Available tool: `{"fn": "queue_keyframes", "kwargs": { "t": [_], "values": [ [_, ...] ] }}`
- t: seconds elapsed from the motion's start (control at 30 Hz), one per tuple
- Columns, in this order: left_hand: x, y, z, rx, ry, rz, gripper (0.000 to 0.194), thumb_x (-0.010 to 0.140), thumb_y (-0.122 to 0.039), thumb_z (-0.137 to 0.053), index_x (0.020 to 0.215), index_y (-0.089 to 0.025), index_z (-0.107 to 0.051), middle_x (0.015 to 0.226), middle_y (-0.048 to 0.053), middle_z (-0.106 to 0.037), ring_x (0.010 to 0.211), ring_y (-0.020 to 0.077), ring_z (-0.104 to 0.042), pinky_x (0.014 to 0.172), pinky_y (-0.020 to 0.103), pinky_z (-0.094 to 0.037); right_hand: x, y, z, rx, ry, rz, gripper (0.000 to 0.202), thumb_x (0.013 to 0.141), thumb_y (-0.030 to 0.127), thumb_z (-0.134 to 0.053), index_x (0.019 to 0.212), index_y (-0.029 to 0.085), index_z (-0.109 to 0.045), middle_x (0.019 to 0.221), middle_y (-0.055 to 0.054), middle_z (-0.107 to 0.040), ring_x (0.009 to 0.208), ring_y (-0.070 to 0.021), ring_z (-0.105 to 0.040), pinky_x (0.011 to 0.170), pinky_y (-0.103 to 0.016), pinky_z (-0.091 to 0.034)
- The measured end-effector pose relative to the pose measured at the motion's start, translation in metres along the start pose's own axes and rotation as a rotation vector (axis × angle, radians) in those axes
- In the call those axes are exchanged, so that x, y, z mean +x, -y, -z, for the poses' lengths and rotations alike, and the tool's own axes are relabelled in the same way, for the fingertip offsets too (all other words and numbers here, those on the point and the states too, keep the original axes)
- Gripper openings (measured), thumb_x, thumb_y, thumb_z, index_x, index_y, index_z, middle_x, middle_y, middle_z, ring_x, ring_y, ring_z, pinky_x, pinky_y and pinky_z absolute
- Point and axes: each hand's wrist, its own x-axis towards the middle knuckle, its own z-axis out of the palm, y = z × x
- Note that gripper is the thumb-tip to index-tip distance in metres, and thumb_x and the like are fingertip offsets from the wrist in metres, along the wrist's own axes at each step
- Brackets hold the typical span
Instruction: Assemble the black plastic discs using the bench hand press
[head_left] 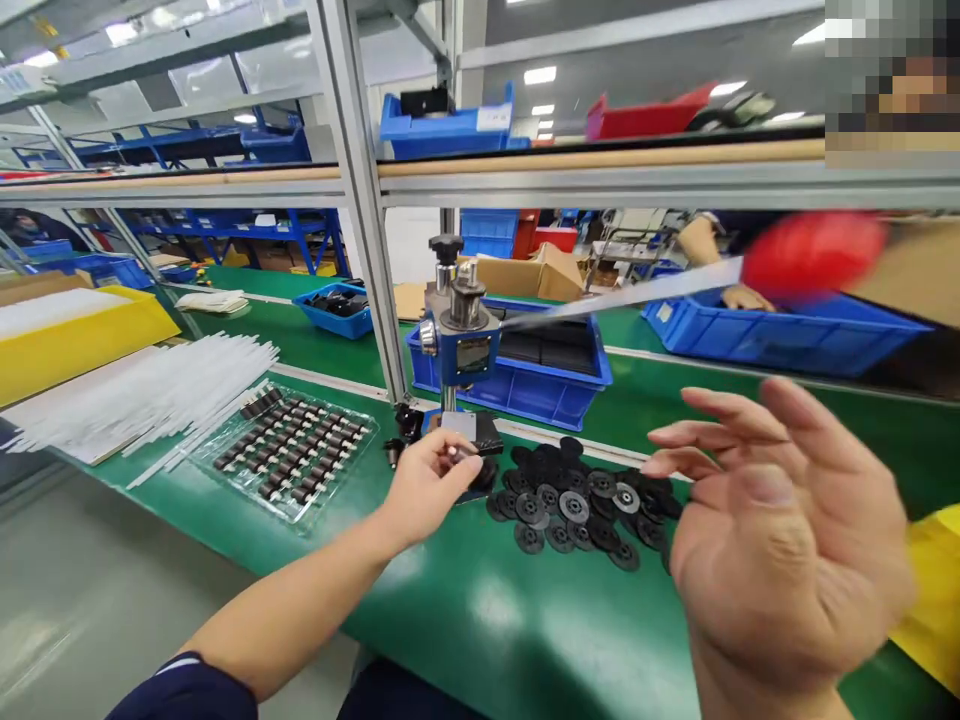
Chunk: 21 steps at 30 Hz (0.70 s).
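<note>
My left hand (429, 490) is closed in a pinch at the base of a blue hand press (471, 350). A small part shows at its fingertips, too hidden to name. Raised at the right, my right hand (795, 560) is open with its fingers apart and holds nothing. Above it is the red knob (814, 255) of the press lever, blurred and apart from the hand. Many black slotted discs (574, 507) lie in a loose heap between my hands. Left of the press, a clear plastic tray (296, 522) carries rows of small dark cylinders with white ends.
White thin rods (157, 395) are piled at the left beside a yellow bin (90, 335). Behind the press stands a blue crate (517, 388) of black parts. A metal post (367, 200) rises beside the press. Another person's hand (746, 298) is at a blue bin (780, 345).
</note>
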Motion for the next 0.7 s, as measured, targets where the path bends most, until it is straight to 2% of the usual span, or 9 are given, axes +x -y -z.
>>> {"fn": "queue_keyframes", "kwargs": {
  "t": [0.1, 0.17, 0.23, 0.3, 0.4, 0.57, 0.7],
  "values": [
    [-0.018, 0.026, -0.012, -0.462, 0.284, 0.303, 0.035, 0.076, -0.045, -0.071, 0.091, -0.016, -0.057, 0.063, -0.001, -0.057, 0.052, 0.0111, -0.053, 0.05, 0.024, -0.04, -0.038, -0.036, 0.005, -0.086, 0.306, -0.004, 0.052, 0.09, 0.045, -0.059, 0.135, 0.021, -0.051, 0.124, -0.016, -0.056, 0.093, -0.0273, -0.061, 0.071, -0.042, -0.053],
    [-0.024, 0.053, -0.019, -0.72, 0.4, 0.429, 0.04, 0.074, -0.047, -0.074, 0.091, -0.015, -0.057, 0.065, 0.0, -0.057, 0.05, 0.0096, -0.051, 0.047, 0.021, -0.037, -0.072, -0.069, 0.008, -0.194, 0.516, 0.012, 0.063, 0.085, 0.055, -0.062, 0.135, 0.018, -0.05, 0.127, -0.017, -0.055, 0.101, -0.0299, -0.059, 0.08, -0.046, -0.053],
    [-0.028, 0.081, -0.024, -0.885, 0.46, 0.504, 0.042, 0.074, -0.047, -0.075, 0.092, -0.013, -0.058, 0.066, 0.0, -0.055, 0.049, 0.0078, -0.048, 0.045, 0.02, -0.032, -0.104, -0.099, 0.007, -0.262, 0.635, 0.033, 0.067, 0.082, 0.055, -0.066, 0.135, 0.016, -0.05, 0.127, -0.017, -0.055, 0.11, -0.0317, -0.056, 0.089, -0.048, -0.051],
    [-0.033, 0.106, -0.029, -0.967, 0.482, 0.581, 0.039, 0.074, -0.044, -0.075, 0.09, -0.013, -0.059, 0.064, -0.001, -0.052, 0.047, 0.0065, -0.044, 0.043, 0.019, -0.029, -0.131, -0.121, 0.003, -0.274, 0.642, 0.043, 0.056, 0.084, 0.04, -0.069, 0.132, 0.017, -0.051, 0.123, -0.015, -0.058, 0.113, -0.0302, -0.056, 0.093, -0.049, -0.05],
    [-0.039, 0.127, -0.032, -1.002, 0.481, 0.687, 0.035, 0.075, -0.04, -0.076, 0.09, -0.013, -0.059, 0.062, -0.002, -0.049, 0.045, 0.0055, -0.039, 0.045, 0.019, -0.029, -0.156, -0.139, 0.0, -0.263, 0.548, 0.001, 0.044, 0.083, 0.022, -0.067, 0.125, 0.019, -0.055, 0.113, -0.012, -0.063, 0.105, -0.0262, -0.06, 0.09, -0.046, -0.052],
    [-0.043, 0.131, -0.035, -0.987, 0.518, 0.771, 0.035, 0.076, -0.04, -0.075, 0.092, -0.013, -0.059, 0.061, -0.003, -0.047, 0.048, 0.0064, -0.04, 0.046, 0.019, -0.029, -0.166, -0.143, 0.005, -0.254, 0.499, -0.059, 0.046, 0.078, 0.022, -0.072, 0.121, 0.019, -0.056, 0.107, -0.011, -0.064, 0.099, -0.0256, -0.062, 0.087, -0.045, -0.052],
    [-0.043, 0.13, -0.037, -0.962, 0.49, 0.812, 0.033, 0.076, -0.039, -0.074, 0.091, -0.013, -0.06, 0.063, -0.002, -0.048, 0.047, 0.0062, -0.04, 0.046, 0.02, -0.03, -0.166, -0.142, 0.009, -0.258, 0.484, -0.069, 0.044, 0.078, 0.023, -0.072, 0.119, 0.019, -0.056, 0.105, -0.01, -0.065, 0.097, -0.0258, -0.063, 0.084, -0.045, -0.053]
  ]
}}
